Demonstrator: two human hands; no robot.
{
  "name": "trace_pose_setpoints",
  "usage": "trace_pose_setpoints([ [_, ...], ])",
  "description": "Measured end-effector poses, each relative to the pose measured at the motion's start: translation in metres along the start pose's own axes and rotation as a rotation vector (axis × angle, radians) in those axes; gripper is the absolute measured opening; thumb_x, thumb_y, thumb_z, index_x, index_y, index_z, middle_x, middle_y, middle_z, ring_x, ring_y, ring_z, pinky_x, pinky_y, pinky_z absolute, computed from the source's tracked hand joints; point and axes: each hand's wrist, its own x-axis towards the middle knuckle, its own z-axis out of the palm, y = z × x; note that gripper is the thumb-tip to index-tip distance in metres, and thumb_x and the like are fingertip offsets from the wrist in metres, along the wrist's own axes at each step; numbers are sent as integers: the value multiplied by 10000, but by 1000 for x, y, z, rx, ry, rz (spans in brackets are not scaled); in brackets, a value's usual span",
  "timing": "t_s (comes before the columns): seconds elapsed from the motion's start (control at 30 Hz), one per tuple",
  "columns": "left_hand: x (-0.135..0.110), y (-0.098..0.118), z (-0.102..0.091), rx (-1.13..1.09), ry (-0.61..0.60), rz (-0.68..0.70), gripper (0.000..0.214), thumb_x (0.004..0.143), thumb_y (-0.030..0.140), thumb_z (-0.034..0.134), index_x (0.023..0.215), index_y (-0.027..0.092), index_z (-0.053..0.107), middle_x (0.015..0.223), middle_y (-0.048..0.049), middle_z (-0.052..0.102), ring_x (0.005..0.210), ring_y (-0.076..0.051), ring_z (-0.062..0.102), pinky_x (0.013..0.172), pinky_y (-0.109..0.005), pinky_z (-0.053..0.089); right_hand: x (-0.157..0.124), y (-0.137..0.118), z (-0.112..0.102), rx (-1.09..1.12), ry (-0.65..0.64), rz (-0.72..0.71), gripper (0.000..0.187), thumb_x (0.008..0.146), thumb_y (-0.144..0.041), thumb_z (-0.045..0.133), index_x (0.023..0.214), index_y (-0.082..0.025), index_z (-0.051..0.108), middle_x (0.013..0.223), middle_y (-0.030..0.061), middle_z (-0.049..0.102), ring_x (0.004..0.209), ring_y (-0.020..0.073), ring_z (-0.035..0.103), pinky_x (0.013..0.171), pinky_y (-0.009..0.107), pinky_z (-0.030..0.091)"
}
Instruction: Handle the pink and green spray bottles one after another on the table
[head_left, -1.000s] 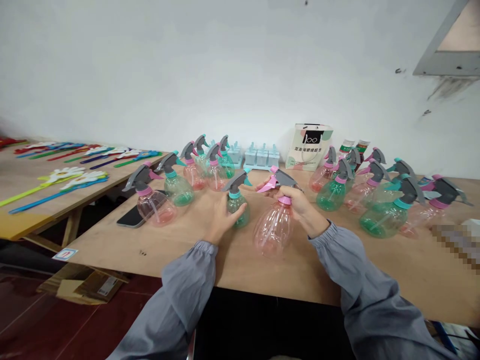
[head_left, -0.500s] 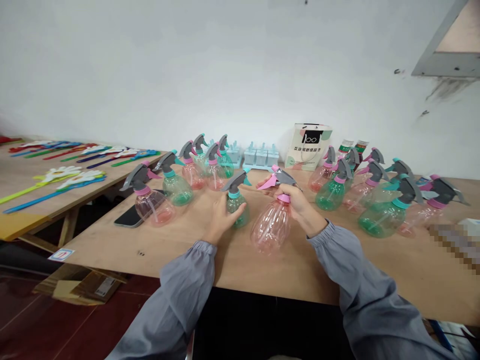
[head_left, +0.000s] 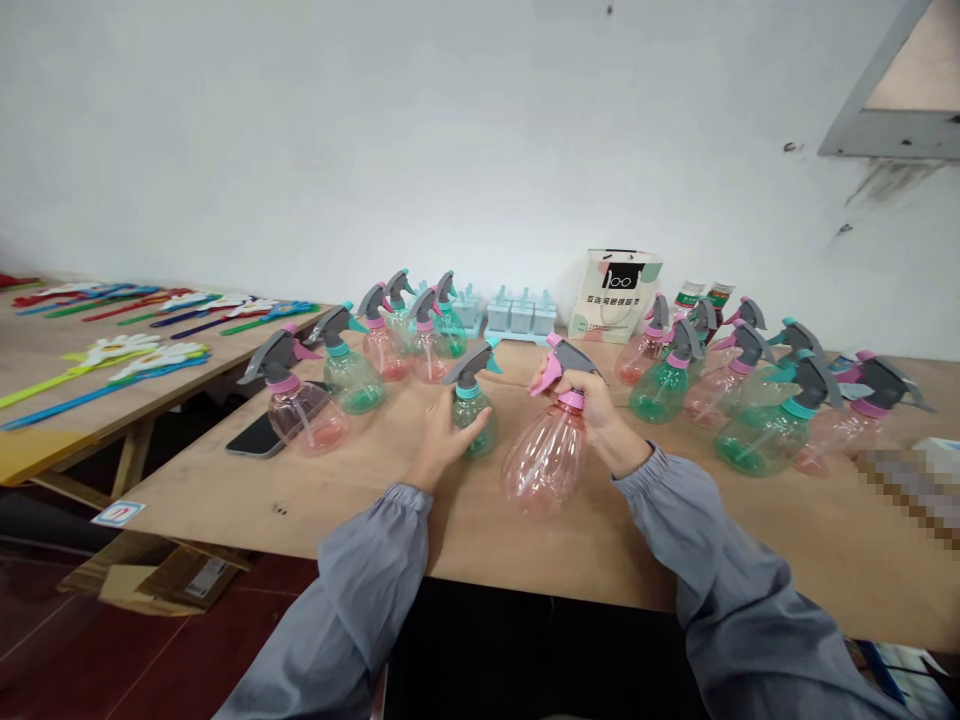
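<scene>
My right hand grips a clear pink spray bottle by its pink collar and grey head, fingers at the pink trigger. The bottle leans, its head up and to the right. My left hand is around a green spray bottle with a turquoise collar, the thumb lying across its front. Part of the green bottle's body is hidden by that hand. To the left, a pink spray bottle and a green spray bottle stand on the wooden table.
A phone lies at left behind the pink bottle. Several more spray bottles stand at back left and right, including a green one. Light-blue moulds and a printed paper bag are by the wall. Flower-topped sticks cover another table.
The trigger of the right-hand pink bottle has swung in towards its neck as my fingers squeeze. My left hand and its green bottle stay nearly in place.
</scene>
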Motion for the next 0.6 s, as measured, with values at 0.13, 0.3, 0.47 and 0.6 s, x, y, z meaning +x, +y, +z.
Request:
trace_pose_setpoints([
  [0.13,0,-1,0,2,-4,-19,402,797,470,730,1099,245,589,1045,-79,692,1015,-280,671,904,-441,498,0,2,-1,59,62,21,166,466,-224,546,622,-211,602,715,23,697,636,154,570,480,243,353],
  [0.3,0,-2,1,5,-18,-3,384,817,466,714,1099,239,589,1025,-79,694,1020,-278,671,919,-445,500,-1,-4,3,21,18,106,283,475,-233,581,746,-222,661,766,18,712,735,182,630,492,230,350],
  [0.47,0,0,0,-1,4,-2,398,796,471,737,1095,252,591,1031,-69,700,998,-275,680,896,-435,510,-4,-2,2,20,28,91,196,469,-235,554,648,-213,628,708,13,679,581,133,503,457,237,291],
  [0.6,0,0,0,-12,-7,-8,398,797,463,735,1101,253,589,1026,-67,700,996,-272,682,899,-433,509,-4,4,-2,-32,47,21,116,504,-237,553,601,-209,610,623,-4,606,557,120,441,470,244,317],
])
